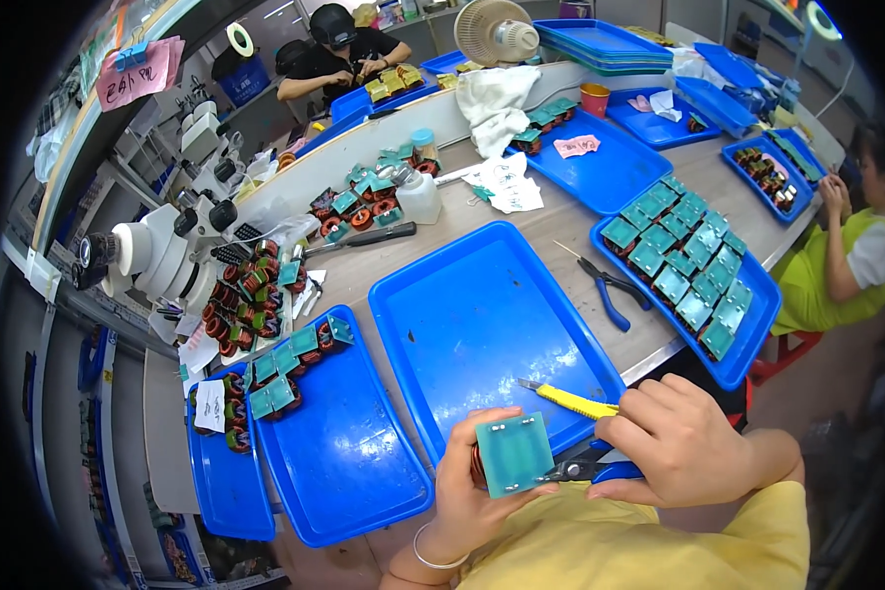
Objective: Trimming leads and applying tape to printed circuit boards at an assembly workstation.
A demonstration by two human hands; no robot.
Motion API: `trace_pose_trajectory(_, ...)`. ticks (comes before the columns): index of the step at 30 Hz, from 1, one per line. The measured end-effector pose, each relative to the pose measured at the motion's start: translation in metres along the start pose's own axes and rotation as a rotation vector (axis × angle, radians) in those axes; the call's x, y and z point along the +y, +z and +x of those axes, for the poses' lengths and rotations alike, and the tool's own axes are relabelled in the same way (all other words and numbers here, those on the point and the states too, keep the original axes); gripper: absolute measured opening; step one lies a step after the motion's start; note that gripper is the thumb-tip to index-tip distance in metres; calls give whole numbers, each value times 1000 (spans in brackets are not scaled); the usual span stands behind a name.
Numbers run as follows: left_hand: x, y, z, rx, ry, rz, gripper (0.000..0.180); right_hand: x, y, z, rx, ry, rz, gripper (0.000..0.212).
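The board (514, 454), a green square with bright solder spots near its far and near edges, is held up just beyond the yellow shirt (649, 546), at the near side of the big tray (482, 324) on the tabletop (551, 236). A bit of reddish winding (477, 466) shows at its left edge.

The step in hand looks to be plier work on the near solder spots: the tips of the pliers (578, 470) are at the board's near right corner, though contact cannot be told for sure. The next move seems to call for a steady board, exact placing of the tips and a light squeeze, with the knife (575, 401) blade clear of the left fingers.

The left hand (462, 482) comes from the near side, its grip closed around the board's left side, one finger along the far edge and another digit under the near edge. The right hand (683, 442) reaches in from the right, elbow bent, knuckles up; its grip is closed on both pliers and knife, the blade pointing left and far over the tray. Whether the plier jaws are parted cannot be told.
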State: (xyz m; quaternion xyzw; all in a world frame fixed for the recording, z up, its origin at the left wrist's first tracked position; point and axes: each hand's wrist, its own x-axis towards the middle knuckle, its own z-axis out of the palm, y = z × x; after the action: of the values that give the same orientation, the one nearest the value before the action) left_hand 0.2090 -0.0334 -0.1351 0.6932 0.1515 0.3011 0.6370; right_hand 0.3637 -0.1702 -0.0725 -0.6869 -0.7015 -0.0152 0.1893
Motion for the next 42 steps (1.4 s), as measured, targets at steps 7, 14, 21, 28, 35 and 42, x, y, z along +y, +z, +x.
trace_pose_trajectory(7,3,-1,2,-23,80,145,75,0,1,-2,-4,-6,-34,47)
trace_pose_trajectory(14,7,-2,3,-39,117,237,73,2,1,-3,6,-18,-11,47)
trace_pose_trajectory(21,-1,-5,5,-96,178,268,70,2,1,-3,-3,-17,-9,46)
trace_pose_trajectory(28,0,-3,7,-94,213,280,71,3,0,-7,-16,-5,-24,46)
trace_pose_trajectory(35,3,-2,9,-100,228,307,72,4,-2,-7,-7,-17,-33,46)
trace_pose_trajectory(42,7,-2,11,-130,227,330,71,5,0,-6,-6,-26,-50,44)
